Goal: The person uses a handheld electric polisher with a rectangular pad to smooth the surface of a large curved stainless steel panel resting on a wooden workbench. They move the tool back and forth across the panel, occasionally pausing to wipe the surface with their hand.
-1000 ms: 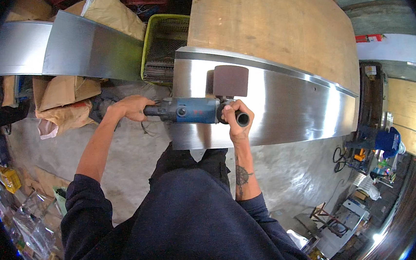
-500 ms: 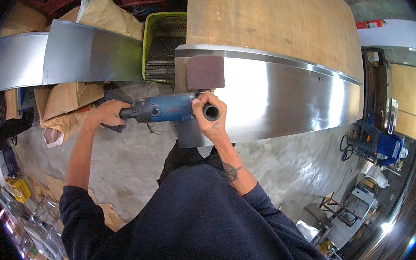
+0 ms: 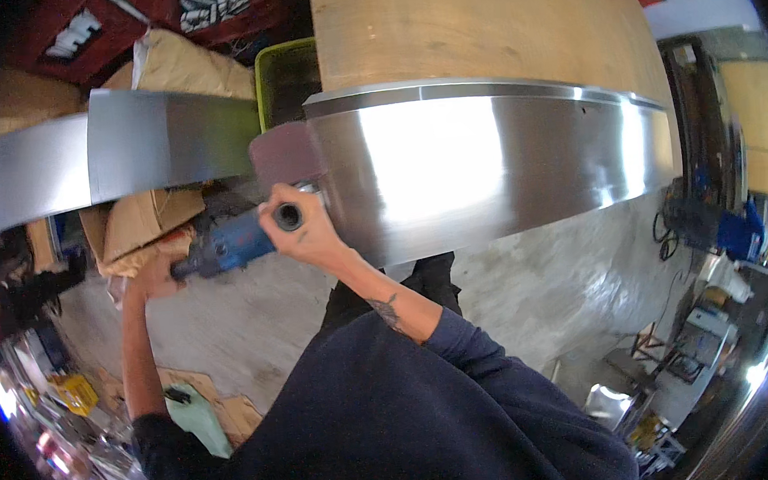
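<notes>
A blue and black handheld drum sander (image 3: pixel 238 242) is gripped between my two hands. My left hand (image 3: pixel 154 274) closes round its rear end, slightly blurred. With my right hand (image 3: pixel 304 228) I grip the black side handle (image 3: pixel 288 216) near the front. The reddish-brown abrasive drum (image 3: pixel 285 154) is at the left end of a brushed steel sheet (image 3: pixel 353 188), overlapping its edge; whether it touches cannot be made out. The sheet has a raised lip along its far side and bright reflections across its face.
A wooden board (image 3: pixel 484 24) lies behind the sheet. To the left are a green crate (image 3: pixel 261 87), another bent metal sheet (image 3: pixel 128 138), cardboard (image 3: pixel 144 225) and a red crate (image 3: pixel 115 35) of metal parts. A blue machine (image 3: pixel 740 232) stands on the concrete floor (image 3: pixel 505 294) at right.
Both hands have carried the drum sander left, from over the sheet to its left end. The tool now slants, its rear end lower in the view. The head view has shifted too.
</notes>
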A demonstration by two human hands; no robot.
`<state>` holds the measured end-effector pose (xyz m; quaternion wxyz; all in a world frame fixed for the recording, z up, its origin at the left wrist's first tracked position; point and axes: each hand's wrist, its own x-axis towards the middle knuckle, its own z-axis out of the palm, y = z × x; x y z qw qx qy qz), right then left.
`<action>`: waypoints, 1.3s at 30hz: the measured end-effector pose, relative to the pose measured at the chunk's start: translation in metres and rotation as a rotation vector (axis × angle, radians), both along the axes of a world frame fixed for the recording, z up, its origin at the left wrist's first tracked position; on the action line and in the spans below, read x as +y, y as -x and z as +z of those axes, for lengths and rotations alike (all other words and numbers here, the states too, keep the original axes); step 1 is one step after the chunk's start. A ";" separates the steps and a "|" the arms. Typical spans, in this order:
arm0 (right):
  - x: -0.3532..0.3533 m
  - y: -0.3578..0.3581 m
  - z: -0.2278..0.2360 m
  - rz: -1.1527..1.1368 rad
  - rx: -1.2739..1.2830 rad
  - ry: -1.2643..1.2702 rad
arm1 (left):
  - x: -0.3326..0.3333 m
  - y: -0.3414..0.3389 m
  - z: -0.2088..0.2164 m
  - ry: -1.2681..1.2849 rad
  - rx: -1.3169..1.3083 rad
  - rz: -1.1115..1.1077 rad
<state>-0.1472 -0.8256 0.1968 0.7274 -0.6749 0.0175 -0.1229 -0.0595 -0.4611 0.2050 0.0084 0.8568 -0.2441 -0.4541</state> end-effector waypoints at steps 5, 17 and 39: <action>0.024 0.029 0.047 0.266 0.136 -0.144 | 0.039 0.050 0.045 -0.038 0.044 0.219; -0.043 0.128 0.136 0.144 0.225 0.041 | -0.063 0.031 0.043 0.117 0.399 -0.256; 0.011 0.416 0.116 -0.715 0.343 0.118 | -0.210 0.215 0.003 0.174 0.421 -0.343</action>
